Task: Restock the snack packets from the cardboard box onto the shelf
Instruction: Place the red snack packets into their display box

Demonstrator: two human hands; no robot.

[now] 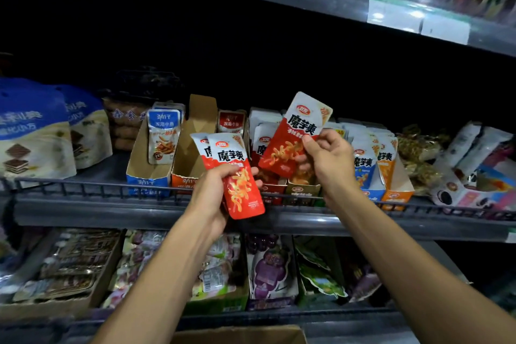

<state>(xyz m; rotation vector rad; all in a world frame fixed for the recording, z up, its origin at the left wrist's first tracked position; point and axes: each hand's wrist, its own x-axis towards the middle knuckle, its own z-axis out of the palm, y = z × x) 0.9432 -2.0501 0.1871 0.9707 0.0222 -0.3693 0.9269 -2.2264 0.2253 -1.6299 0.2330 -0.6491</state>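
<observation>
Dim shop aisle, dark metal shelving, goods lit from the front.

Nearest, bottom edge: brown cardboard box flap (240, 335), contents hidden.

Lower tier: purple grape-print pouches (269, 268) and mixed packets in open cartons.

Left hand (209, 195): fingers curled round a small stack of red-and-white glossy snack packets (237, 176), at least two, fanned, held just in front of the black wire front rail (83, 188) of the middle shelf.

Right hand (328, 160): thumb and fingers pinching one red-and-white snack packet (296, 137) by its lower right edge, tilted, raised above the red display carton (272, 190) already holding matching packets.

Same tier, left of the hands: blue-fronted display carton (148, 181) with blue-and-white fish-snack packets; orange-fronted open carton (184, 179), apparently near empty. Right of the hands: blue-and-white and orange packets (363, 165) of the same brand in their own cartons; cookie packs (460, 193) further right. Far left: large blue pouches with cake print (30, 131).

Farthest, above: grey upper shelf edge with white price labels (393, 15).

Risks, as judgement:
- slick film in a fanned stack; loosened left grip likely to spill packets over the rail to the lower tier or floor.
- edge pinch on the right packet; possible twist or snag on upright packets during insertion.
- look-alike neighbouring flavours; possible misfiling in the wrong carton.
- overfilled red carton; front packets likely to tip forward.
</observation>
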